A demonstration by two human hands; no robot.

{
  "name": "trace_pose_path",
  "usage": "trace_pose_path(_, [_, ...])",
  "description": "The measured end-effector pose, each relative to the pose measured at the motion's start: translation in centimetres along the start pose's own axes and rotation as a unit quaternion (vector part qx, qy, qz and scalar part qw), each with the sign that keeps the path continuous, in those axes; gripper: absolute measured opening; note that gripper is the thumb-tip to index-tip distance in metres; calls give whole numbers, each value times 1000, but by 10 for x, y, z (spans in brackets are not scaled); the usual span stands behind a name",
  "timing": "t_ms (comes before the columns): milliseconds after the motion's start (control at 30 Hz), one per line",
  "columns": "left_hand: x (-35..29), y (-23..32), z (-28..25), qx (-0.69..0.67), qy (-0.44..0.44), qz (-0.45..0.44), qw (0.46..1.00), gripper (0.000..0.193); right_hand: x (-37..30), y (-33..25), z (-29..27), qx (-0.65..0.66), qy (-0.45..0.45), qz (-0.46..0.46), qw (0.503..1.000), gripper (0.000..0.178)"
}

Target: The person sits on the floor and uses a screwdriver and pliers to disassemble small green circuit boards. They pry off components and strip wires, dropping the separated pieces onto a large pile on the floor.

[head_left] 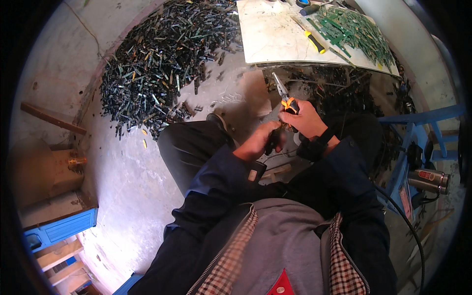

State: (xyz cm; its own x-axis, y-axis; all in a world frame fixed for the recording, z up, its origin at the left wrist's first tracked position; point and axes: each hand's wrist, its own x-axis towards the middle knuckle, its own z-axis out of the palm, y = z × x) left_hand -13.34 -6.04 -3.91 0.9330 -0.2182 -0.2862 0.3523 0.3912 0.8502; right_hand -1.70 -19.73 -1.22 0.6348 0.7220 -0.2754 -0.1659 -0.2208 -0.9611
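Observation:
My right hand [307, 121] is closed around long-nose pliers [281, 87] with orange and black handles. Their metal jaws point up and to the left, away from me. Close beside it, my left hand [258, 140] is closed with its fingers curled under, above the gap between my knees. Something dark [271, 143] shows under its fingers, too shaded to name. A large heap of thin dark strips [167, 59], some greenish, lies on the floor at the far left.
A white board [273, 37] at the far right bears a pile of green circuit-board strips [356, 37] and a yellow-and-black-handled tool [314, 43]. More dark scrap [344, 91] lies below its edge. To the right are a blue stool [413, 142] and a steel flask [428, 181].

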Motion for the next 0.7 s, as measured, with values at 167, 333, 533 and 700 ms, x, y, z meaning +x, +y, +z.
trace_pose_path(167, [-2,8,2,-106,7,-24,994,44,-1,-3,-3,33,-6,10,999,16])
trace_pose_path(333, [-3,6,-2,-44,48,-14,998,47,-4,-6,-3,137,4,86,987,14])
trace_pose_path(533, [-4,13,-10,-49,120,8,992,52,-25,-13,-20,40,-91,79,992,18])
trace_pose_path(700, [-6,10,-16,-27,139,73,987,52,-53,-26,-18,88,-137,188,968,30])
